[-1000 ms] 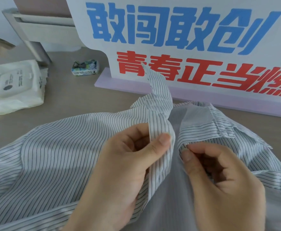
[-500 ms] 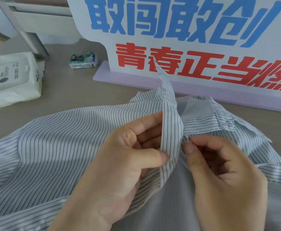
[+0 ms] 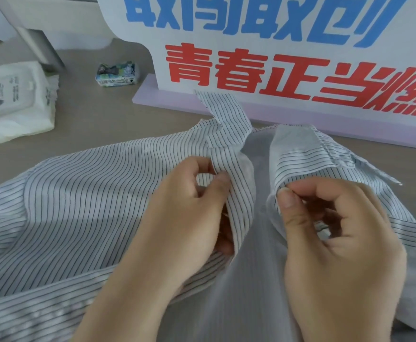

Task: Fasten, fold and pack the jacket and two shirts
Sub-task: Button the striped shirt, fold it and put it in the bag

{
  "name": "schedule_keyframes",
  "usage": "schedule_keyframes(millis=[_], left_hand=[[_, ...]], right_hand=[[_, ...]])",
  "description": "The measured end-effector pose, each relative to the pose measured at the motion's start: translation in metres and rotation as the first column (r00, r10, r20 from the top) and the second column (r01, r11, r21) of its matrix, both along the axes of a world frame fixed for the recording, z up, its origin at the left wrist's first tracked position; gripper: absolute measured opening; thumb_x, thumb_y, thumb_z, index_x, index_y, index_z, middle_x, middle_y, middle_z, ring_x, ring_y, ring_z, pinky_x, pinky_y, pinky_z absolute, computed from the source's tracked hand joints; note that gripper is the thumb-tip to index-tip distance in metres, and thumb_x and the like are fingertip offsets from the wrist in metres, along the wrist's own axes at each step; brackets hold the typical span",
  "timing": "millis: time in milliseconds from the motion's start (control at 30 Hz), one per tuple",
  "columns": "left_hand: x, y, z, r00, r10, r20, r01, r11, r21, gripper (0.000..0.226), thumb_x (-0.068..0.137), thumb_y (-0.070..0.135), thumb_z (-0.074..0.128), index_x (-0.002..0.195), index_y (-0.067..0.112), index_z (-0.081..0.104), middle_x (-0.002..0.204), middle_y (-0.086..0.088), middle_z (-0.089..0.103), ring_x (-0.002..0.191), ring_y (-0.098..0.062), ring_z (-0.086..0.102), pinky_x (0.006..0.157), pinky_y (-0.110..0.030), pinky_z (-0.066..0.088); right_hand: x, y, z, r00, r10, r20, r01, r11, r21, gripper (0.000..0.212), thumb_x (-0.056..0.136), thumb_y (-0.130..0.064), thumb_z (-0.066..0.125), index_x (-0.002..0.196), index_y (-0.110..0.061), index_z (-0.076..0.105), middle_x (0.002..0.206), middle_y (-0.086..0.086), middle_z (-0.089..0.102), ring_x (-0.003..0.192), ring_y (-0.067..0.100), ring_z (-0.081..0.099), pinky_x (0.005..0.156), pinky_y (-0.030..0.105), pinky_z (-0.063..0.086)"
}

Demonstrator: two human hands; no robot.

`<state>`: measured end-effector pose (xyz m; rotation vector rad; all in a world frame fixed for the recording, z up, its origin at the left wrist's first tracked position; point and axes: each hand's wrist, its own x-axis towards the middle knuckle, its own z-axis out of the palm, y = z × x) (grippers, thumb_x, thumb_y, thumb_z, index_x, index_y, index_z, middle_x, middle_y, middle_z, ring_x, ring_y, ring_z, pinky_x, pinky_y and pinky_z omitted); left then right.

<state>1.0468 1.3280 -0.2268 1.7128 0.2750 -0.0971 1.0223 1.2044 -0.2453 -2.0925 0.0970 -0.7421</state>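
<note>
Now left hand pinches shirt edge.

Office-like room: a printed slogan board stands on a desk.

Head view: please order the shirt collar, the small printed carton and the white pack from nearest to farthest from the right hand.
1. The collar of the striped shirt, just beyond the right hand, which pinches the shirt's edge.
2. The small printed carton, farther back on the left.
3. The white pack, at the far left edge.
</note>
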Motion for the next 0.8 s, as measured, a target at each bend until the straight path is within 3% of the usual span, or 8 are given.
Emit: schedule_keyframes(millis=[100,233,300,400,500,600,700,800], left_hand=[[0.002,-0.002,0.003,0.993,0.113,-0.016,-0.114,0.966,-0.233,0.011,0.095,0.023,0.053,0.094,0.017,0.061,0.054,-0.007,0.065,0.04,-0.018,0.059,0.037,-0.023,0.044],[0.003,-0.002,0.006,0.986,0.167,0.021,-0.148,0.923,-0.355,0.012,0.097,0.018,0.049,0.1,0.011,0.059,0.054,-0.007,0.066,0.043,-0.016,0.063,0.039,-0.023,0.048],[0.003,-0.004,0.005,0.988,0.151,0.031,-0.131,0.928,-0.349,0.014,0.097,0.018,0.049,0.102,0.01,0.058,0.057,-0.007,0.067,0.047,-0.016,0.065,0.043,-0.025,0.051],[0.002,-0.007,0.002,0.995,0.091,0.049,-0.073,0.952,-0.298,0.011,0.093,0.022,0.057,0.098,0.012,0.059,0.061,-0.007,0.069,0.052,-0.017,0.066,0.051,-0.032,0.054],[0.0,-0.006,-0.002,0.997,-0.016,0.075,0.026,0.99,-0.142,0.027,0.072,0.035,0.071,0.096,0.025,0.064,0.068,-0.002,0.073,0.061,-0.018,0.07,0.071,-0.044,0.056],[0.0,-0.003,-0.002,0.987,-0.139,0.081,0.147,0.984,-0.101,0.037,0.06,0.03,0.077,0.094,0.029,0.064,0.076,-0.002,0.075,0.069,-0.02,0.072,0.076,-0.046,0.055],[0.0,-0.003,-0.003,0.985,-0.16,0.071,0.168,0.978,-0.122,0.027,0.07,0.026,0.08,0.093,0.028,0.065,0.076,-0.003,0.075,0.068,-0.02,0.072,0.069,-0.038,0.054],[-0.001,-0.004,-0.004,0.973,-0.213,0.089,0.223,0.968,-0.115,0.006,0.079,0.016,0.067,0.085,0.018,0.07,0.076,0.0,0.076,0.066,-0.012,0.071,0.057,-0.02,0.051]], right_hand=[[-0.002,0.002,0.001,0.998,0.043,0.054,-0.042,0.999,-0.015,0.012,0.08,-0.022,0.066,0.079,-0.032,0.06,0.079,-0.02,0.06,0.071,-0.007,0.053,0.065,-0.001,0.035],[-0.001,0.005,-0.001,0.993,0.109,0.043,-0.109,0.994,0.018,0.007,0.08,-0.023,0.063,0.08,-0.03,0.062,0.072,-0.019,0.058,0.072,-0.009,0.055,0.065,-0.003,0.035],[-0.001,0.006,-0.002,0.993,0.12,0.023,-0.121,0.991,0.055,0.007,0.08,-0.027,0.063,0.079,-0.033,0.061,0.079,-0.013,0.061,0.071,-0.01,0.056,0.065,-0.003,0.035],[0.0,0.007,-0.003,0.994,0.101,-0.028,-0.095,0.983,0.159,0.008,0.075,-0.028,0.07,0.074,-0.034,0.064,0.082,-0.02,0.066,0.067,-0.008,0.061,0.062,-0.001,0.039],[0.0,0.007,-0.004,0.997,0.063,-0.046,-0.052,0.978,0.203,0.009,0.073,-0.025,0.07,0.074,-0.034,0.067,0.076,-0.02,0.068,0.065,-0.003,0.064,0.06,0.002,0.042],[0.002,0.007,-0.006,0.999,-0.012,-0.043,0.02,0.978,0.21,0.009,0.074,-0.025,0.068,0.075,-0.034,0.067,0.075,-0.017,0.069,0.066,0.0,0.066,0.06,0.004,0.044],[0.004,0.003,-0.003,0.963,-0.268,0.04,0.249,0.932,0.265,0.008,0.08,-0.027,0.064,0.077,-0.034,0.064,0.08,-0.015,0.069,0.068,0.003,0.066,0.059,0.004,0.043],[0.002,0.003,0.003,0.928,-0.325,0.18,0.26,0.914,0.31,0.012,0.088,-0.025,0.061,0.084,-0.037,0.059,0.075,-0.005,0.069,0.065,0.006,0.066,0.06,0.008,0.044]])
